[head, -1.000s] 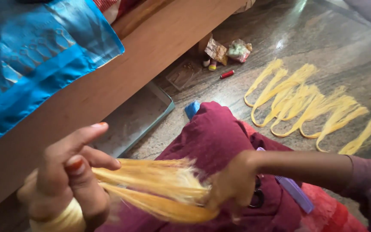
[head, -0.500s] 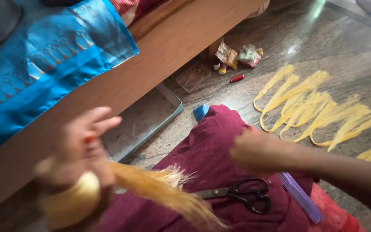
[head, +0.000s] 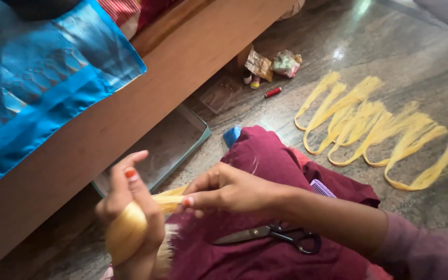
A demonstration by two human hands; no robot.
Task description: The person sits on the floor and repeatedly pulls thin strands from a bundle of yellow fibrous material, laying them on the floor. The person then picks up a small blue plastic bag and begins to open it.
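Since half a second earlier our right hand (head: 224, 189) had come across to the thread (head: 130, 231); its fingers pinched the strands taut, left hand (head: 130, 207) wrapped around the bundle above our lap, scissors (head: 270, 236) resting there.

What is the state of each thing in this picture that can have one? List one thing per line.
left hand: closed round a yellow thread bundle
right hand: pinching the bundle's strands
scissors: closed, lying on the maroon cloth
thread loops: laid out flat on the floor
tray: partly under the bed
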